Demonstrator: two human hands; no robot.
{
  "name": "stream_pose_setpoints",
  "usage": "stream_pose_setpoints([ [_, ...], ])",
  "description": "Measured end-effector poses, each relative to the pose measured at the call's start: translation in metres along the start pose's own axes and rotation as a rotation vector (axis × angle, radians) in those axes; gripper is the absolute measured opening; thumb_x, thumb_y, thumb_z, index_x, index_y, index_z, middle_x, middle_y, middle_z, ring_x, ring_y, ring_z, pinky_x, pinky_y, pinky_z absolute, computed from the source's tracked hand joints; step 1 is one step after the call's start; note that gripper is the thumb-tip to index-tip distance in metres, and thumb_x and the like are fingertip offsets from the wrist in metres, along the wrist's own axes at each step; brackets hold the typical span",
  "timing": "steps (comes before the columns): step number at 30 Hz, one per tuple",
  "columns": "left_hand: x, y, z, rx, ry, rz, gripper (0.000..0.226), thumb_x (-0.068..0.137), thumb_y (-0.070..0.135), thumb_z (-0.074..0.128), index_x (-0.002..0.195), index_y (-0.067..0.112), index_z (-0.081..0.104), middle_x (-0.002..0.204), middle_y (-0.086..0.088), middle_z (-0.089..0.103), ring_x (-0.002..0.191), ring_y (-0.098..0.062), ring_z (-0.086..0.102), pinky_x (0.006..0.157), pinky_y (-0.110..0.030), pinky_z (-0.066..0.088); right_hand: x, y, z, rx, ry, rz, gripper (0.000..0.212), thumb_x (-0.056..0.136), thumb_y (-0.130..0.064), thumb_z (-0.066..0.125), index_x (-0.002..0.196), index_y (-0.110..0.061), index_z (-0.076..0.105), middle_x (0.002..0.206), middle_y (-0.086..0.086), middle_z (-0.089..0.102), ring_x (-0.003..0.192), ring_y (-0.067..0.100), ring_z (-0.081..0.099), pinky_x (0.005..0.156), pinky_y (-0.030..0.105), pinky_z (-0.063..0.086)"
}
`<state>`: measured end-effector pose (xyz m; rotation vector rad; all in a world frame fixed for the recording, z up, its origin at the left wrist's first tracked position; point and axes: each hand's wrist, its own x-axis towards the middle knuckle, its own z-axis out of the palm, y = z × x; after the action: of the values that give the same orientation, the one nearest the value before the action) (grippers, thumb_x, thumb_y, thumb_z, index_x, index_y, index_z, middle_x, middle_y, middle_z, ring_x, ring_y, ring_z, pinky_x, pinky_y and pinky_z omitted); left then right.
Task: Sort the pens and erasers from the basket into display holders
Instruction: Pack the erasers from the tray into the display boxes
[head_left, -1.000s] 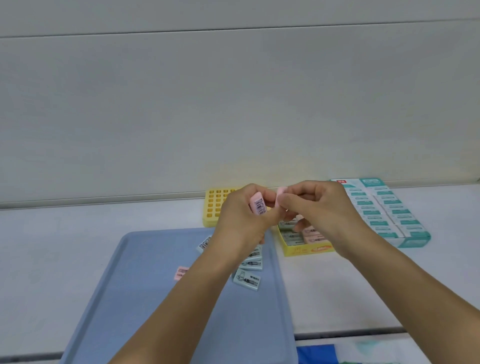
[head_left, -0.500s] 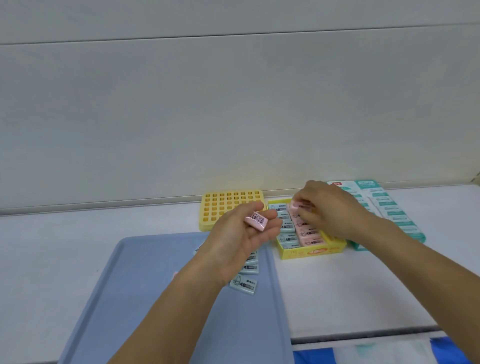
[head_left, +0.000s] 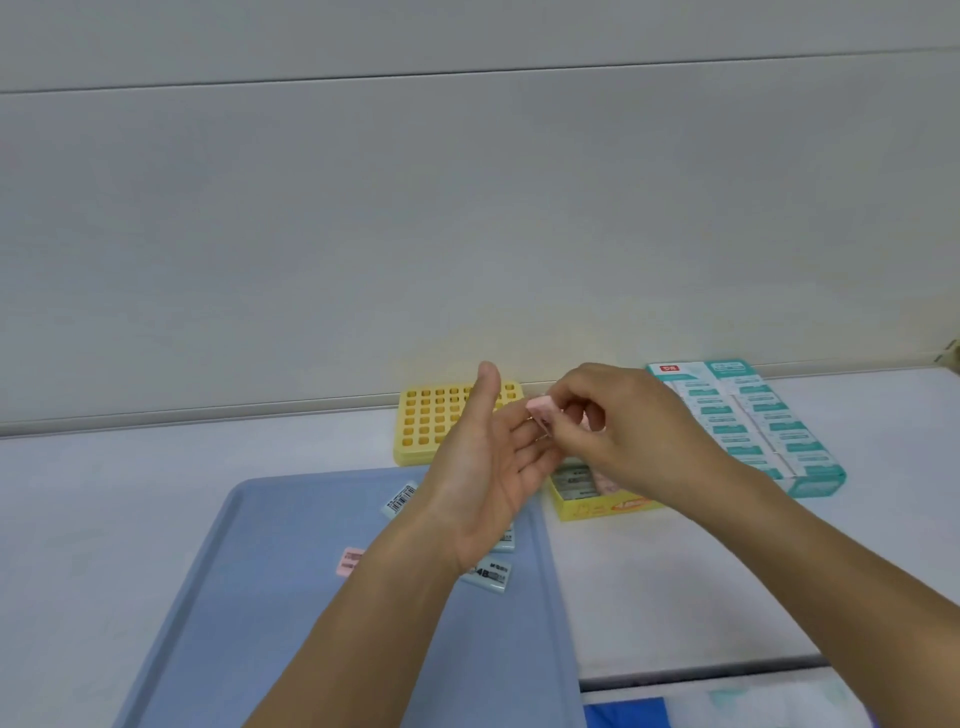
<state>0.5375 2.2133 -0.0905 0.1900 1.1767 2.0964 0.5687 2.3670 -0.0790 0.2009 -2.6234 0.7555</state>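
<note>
Now right hand (head_left: 618, 426) pinches the pink eraser (head_left: 543, 406) off the left hand (head_left: 488, 467), newly spread.

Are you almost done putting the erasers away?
Not yet. The yellow box already holds several erasers. The right hand pinches a pink eraser at the open left hand. A few erasers wait on the blue tray.
</note>
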Motion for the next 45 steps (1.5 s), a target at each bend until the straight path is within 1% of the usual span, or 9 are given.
stream_pose_setpoints([
  [4, -0.006, 0.002, -0.004, 0.33, 0.108, 0.077, 0.057, 0.092, 0.055, 0.047, 0.13, 0.014, 0.057, 0.124, -0.001, 0.067, 0.111, -0.011, 0.065, 0.103, -0.033, 0.048, -0.004, 0.015, -0.012, -0.077, -0.058, 0.223, 0.018, 0.086, -0.036, 0.058, 0.075, -0.022, 0.059, 0.067, -0.012, 0.059, 0.069, 0.011, 0.057, 0.066, 0.035, 0.048],
  [9, -0.02, 0.012, -0.036, 1.125, 0.317, 0.338, 0.019, 0.096, 0.031, 0.058, 0.111, 0.031, 0.069, 0.101, 0.021, 0.067, 0.091, 0.009, 0.059, 0.076, -0.003, 0.042, -0.007, 0.028, -0.023, -0.338, -0.345, 0.468, 0.019, 0.086, -0.03, 0.057, 0.076, -0.017, 0.066, 0.073, -0.003, 0.066, 0.074, 0.019, 0.062, 0.059, 0.029, 0.044],
  [11, -0.027, 0.016, -0.054, 1.337, 0.361, 0.332, 0.015, 0.094, 0.028, 0.061, 0.106, 0.031, 0.07, 0.098, 0.02, 0.065, 0.09, 0.005, 0.058, 0.078, -0.012, 0.045, -0.009, 0.029, -0.021, -0.416, -0.375, 0.495, 0.02, 0.087, -0.034, 0.057, 0.082, -0.016, 0.066, 0.076, -0.002, 0.065, 0.075, 0.018, 0.062, 0.059, 0.029, 0.043],
  [16, -0.042, 0.014, -0.076, 1.501, 0.289, 0.262, 0.011, 0.091, 0.031, 0.065, 0.1, 0.034, 0.07, 0.094, 0.022, 0.06, 0.093, 0.002, 0.054, 0.077, -0.018, 0.043, -0.013, 0.011, -0.008, -0.283, -0.168, 0.232, 0.014, 0.087, -0.04, 0.061, 0.089, -0.029, 0.052, 0.079, -0.013, 0.053, 0.077, 0.011, 0.053, 0.065, 0.031, 0.041],
  [21, -0.045, 0.008, -0.075, 1.712, 0.107, 0.183, 0.032, 0.083, 0.047, 0.07, 0.114, 0.037, 0.066, 0.1, 0.015, 0.055, 0.098, -0.001, 0.042, 0.088, -0.022, 0.038, -0.016, -0.028, 0.031, -0.165, -0.502, -0.147, 0.029, 0.087, -0.045, 0.061, 0.111, -0.029, 0.06, 0.103, -0.011, 0.051, 0.099, 0.007, 0.047, 0.08, 0.032, 0.045],
  [30, -0.045, 0.017, -0.074, 1.8, 0.064, 0.05, 0.035, 0.096, 0.027, 0.059, 0.13, 0.031, 0.056, 0.111, 0.009, 0.05, 0.096, -0.005, 0.039, 0.082, -0.017, 0.034, -0.022, -0.025, 0.045, -0.266, -0.395, -0.22, 0.023, 0.09, -0.038, 0.056, 0.109, -0.025, 0.059, 0.105, -0.006, 0.053, 0.1, 0.014, 0.048, 0.076, 0.033, 0.044],
  [36, -0.044, 0.023, -0.074, 1.683, 0.168, 0.005, 0.012, 0.091, 0.021, 0.063, 0.094, 0.032, 0.06, 0.098, 0.015, 0.056, 0.093, -0.002, 0.052, 0.079, -0.015, 0.041, -0.007, 0.015, 0.0, 0.169, -0.114, 0.145, 0.014, 0.08, -0.023, 0.076, 0.084, -0.03, 0.065, 0.086, -0.009, 0.06, 0.078, 0.009, 0.056, 0.073, 0.021, 0.044],
  [41, -0.042, 0.017, -0.069, 1.217, 0.397, 0.254, 0.011, 0.088, 0.016, 0.069, 0.084, 0.026, 0.067, 0.076, 0.012, 0.066, 0.071, 0.001, 0.059, 0.064, -0.011, 0.045, -0.015, 0.029, 0.001, 0.086, -0.263, 0.175, 0.011, 0.083, -0.026, 0.073, 0.09, -0.026, 0.065, 0.085, -0.007, 0.064, 0.075, 0.008, 0.061, 0.074, 0.033, 0.053],
  [45, -0.037, 0.009, -0.055, 0.87, 0.427, 0.3, 0.008, 0.088, 0.01, 0.07, 0.087, 0.018, 0.069, 0.075, 0.005, 0.068, 0.063, 0.002, 0.06, 0.056, -0.011, 0.048, -0.012, 0.032, 0.003, -0.169, -0.348, 0.041, 0.012, 0.085, -0.037, 0.067, 0.094, -0.029, 0.065, 0.088, -0.012, 0.062, 0.086, 0.006, 0.051, 0.092, 0.03, 0.04],
])
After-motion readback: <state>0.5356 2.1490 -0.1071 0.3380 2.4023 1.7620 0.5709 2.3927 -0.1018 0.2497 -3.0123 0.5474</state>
